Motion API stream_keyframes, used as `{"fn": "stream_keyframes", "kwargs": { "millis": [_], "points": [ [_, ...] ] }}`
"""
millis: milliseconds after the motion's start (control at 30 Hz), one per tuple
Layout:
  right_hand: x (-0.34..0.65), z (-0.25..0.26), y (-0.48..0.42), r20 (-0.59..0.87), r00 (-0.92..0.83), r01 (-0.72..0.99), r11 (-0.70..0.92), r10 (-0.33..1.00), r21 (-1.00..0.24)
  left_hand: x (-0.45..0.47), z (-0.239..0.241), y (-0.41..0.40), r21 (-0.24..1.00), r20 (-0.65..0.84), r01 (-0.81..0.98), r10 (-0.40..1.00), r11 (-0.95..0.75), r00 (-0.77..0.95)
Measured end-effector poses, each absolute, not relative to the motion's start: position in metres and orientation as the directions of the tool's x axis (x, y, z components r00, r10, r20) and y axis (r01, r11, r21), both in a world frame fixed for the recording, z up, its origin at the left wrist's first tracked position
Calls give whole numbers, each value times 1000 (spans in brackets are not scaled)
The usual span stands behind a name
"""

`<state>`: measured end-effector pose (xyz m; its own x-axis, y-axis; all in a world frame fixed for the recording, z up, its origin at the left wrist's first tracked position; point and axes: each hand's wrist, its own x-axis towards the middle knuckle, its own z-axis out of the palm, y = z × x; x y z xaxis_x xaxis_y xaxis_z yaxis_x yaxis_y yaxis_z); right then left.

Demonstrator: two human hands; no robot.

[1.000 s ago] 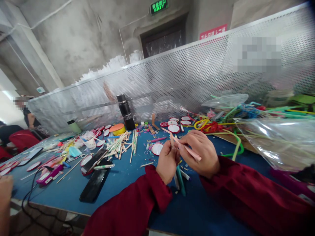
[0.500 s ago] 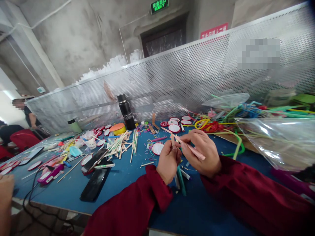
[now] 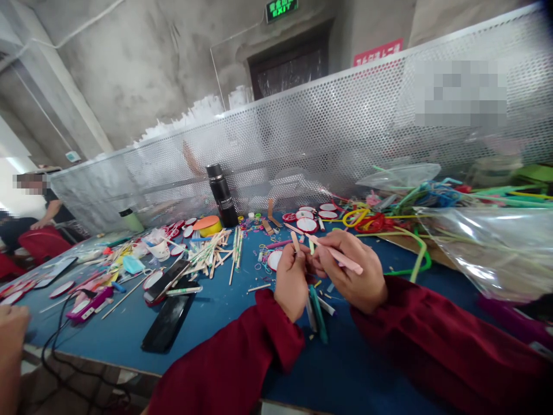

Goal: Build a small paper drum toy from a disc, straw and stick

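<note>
In the middle of the head view, my left hand (image 3: 294, 282) is closed, pinching a short flat wooden stick (image 3: 295, 241) that points up and slightly left. Close beside it on the right, my right hand (image 3: 356, 268) is closed round a slim pink pen-shaped tool (image 3: 345, 262), its pale tip pointing up-left. The tool's exact kind cannot be made out. A pale greenish bit (image 3: 311, 246) shows between the hands. Under them lie a teal pen-like stick (image 3: 318, 317) and a white marker (image 3: 327, 306). A round white-faced, red-rimmed disc (image 3: 273, 260) is partly covered by my left hand.
Loose wooden sticks (image 3: 211, 253), a black phone (image 3: 166, 323) and a purple box (image 3: 90, 305) with cables lie left. A black bottle (image 3: 222, 196) stands before the perforated metal screen (image 3: 276, 155). Colourful pipe cleaners (image 3: 417, 253) and a plastic bag (image 3: 496, 248) lie right. Another person's hand (image 3: 12, 328) rests far left.
The wooden stick in my left hand has tilted to the left. My hands have come a little closer together, and the pink tool has turned slightly. The other person's hand has moved slightly right.
</note>
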<state>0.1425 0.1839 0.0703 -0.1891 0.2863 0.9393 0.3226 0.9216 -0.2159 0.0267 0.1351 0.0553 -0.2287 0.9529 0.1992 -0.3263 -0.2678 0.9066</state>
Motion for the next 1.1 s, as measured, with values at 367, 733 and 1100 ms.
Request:
{"fn": "stream_keyframes", "kwargs": {
  "millis": [367,733,1100],
  "points": [
    [140,76,180,950,-257,240,964,178,-116,18,44,147,893,279,-263,907,-366,-315],
    [143,71,179,960,-183,236,957,212,-167,23,53,139,896,281,-279,927,-346,-249],
    [144,77,182,957,-195,259,953,213,-159,22,46,143,916,305,-194,923,-352,-235]
  ]
}}
